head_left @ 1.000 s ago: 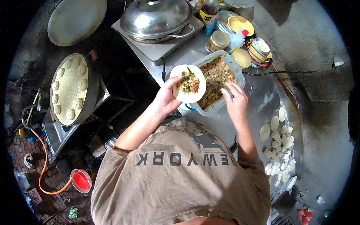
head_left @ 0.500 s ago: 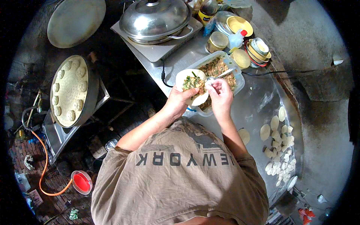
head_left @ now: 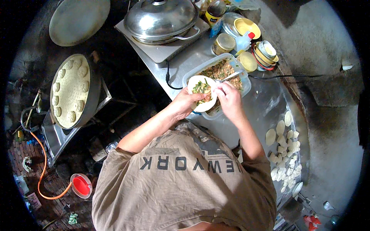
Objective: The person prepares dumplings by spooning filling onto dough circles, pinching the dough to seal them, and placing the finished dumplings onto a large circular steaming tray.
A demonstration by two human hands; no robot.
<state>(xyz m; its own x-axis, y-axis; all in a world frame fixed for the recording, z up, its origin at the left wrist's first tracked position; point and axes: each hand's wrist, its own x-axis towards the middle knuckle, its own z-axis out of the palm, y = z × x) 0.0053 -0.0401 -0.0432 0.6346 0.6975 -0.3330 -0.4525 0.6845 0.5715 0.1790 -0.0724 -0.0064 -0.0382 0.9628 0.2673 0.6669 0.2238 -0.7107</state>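
Observation:
A round white dough wrapper [head_left: 209, 105] with chopped green and meat filling [head_left: 201, 87] on it rests in my left hand [head_left: 187, 102]. My left thumb lies across the filling, and the fingers beneath the wrapper are hidden. Fingers and thumb of my right hand [head_left: 230, 99] pinch the wrapper's right edge. Just beyond the right hand is a metal spoon [head_left: 232, 75], over a clear plastic container [head_left: 186, 73] of the same filling. Whether the right fingers touch the spoon, I cannot tell.
A lidded steel pan [head_left: 160, 19] stands on a cooktop [head_left: 154, 54] at the far left of the metal table. Bowls [head_left: 266, 54] and a jar [head_left: 223, 43] are at the back. Several dough wrappers [head_left: 270, 136] lie right. Filled buns [head_left: 79, 105] sit in a round pan [head_left: 68, 92] at left.
The wrapper has turned and looks rounder, with its right side spread more open. My right hand has shifted slightly to the right, still at its edge.

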